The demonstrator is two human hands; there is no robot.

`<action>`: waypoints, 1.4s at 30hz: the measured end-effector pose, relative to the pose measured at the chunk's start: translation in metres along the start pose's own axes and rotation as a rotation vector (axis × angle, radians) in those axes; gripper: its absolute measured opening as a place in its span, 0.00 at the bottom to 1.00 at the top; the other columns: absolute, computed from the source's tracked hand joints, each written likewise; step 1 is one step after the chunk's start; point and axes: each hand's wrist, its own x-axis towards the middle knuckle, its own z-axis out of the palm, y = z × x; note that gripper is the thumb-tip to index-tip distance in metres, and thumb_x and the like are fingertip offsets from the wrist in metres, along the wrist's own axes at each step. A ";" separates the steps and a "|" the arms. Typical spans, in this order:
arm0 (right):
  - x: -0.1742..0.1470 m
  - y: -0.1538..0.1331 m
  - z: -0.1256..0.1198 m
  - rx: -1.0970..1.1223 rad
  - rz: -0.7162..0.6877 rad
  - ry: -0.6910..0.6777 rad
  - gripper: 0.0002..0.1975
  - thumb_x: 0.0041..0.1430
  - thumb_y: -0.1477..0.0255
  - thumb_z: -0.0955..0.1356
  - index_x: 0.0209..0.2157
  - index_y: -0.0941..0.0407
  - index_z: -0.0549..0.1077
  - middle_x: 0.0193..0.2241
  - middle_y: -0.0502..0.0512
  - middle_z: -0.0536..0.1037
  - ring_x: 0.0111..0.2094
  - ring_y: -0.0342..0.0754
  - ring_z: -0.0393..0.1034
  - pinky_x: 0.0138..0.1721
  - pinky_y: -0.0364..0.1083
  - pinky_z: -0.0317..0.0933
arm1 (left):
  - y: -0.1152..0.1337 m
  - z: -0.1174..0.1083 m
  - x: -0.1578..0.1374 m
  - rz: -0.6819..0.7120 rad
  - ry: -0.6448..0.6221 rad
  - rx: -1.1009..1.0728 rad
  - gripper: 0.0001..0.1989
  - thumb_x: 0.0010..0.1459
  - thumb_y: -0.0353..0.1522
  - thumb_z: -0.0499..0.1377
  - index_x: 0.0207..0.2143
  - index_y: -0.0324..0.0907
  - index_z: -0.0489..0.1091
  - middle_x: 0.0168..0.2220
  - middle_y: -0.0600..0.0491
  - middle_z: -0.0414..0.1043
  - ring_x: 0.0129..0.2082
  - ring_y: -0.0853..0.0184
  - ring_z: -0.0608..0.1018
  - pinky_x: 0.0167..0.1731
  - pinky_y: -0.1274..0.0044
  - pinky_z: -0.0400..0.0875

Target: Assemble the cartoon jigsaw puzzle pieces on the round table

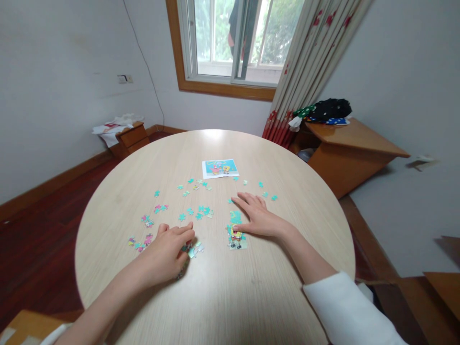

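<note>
Left hand [167,254] curled, fingertips pinching loose puzzle pieces [196,249] on near round table [215,297]. Right hand [257,216] flat, released, pressing assembled puzzle section [237,235] just right of them.

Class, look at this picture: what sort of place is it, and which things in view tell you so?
Probably a room in a home. A round wooden table carries scattered jigsaw pieces, a window has a patterned curtain beside it, and clothes lie heaped on a low wooden cabinet.
</note>
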 end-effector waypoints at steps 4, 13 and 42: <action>-0.003 0.004 -0.006 -0.016 0.035 -0.015 0.44 0.50 0.52 0.69 0.64 0.54 0.54 0.65 0.66 0.49 0.66 0.62 0.39 0.63 0.62 0.35 | 0.000 -0.003 -0.001 -0.017 -0.007 -0.018 0.11 0.48 0.21 0.45 0.29 0.42 0.62 0.53 0.45 0.69 0.46 0.59 0.72 0.46 0.64 0.58; -0.004 0.006 -0.008 0.046 0.051 0.005 0.37 0.56 0.56 0.66 0.64 0.53 0.54 0.65 0.64 0.51 0.66 0.58 0.40 0.64 0.61 0.34 | 0.000 0.000 -0.003 -0.006 0.019 -0.007 0.11 0.48 0.21 0.46 0.29 0.42 0.62 0.54 0.45 0.69 0.46 0.58 0.73 0.44 0.64 0.58; 0.002 0.027 -0.001 0.121 0.023 0.181 0.23 0.65 0.63 0.57 0.59 0.53 0.60 0.59 0.62 0.64 0.61 0.54 0.55 0.61 0.61 0.43 | -0.041 0.026 -0.039 -0.145 0.132 -0.042 0.29 0.51 0.26 0.46 0.56 0.44 0.63 0.39 0.50 0.74 0.40 0.59 0.72 0.44 0.66 0.57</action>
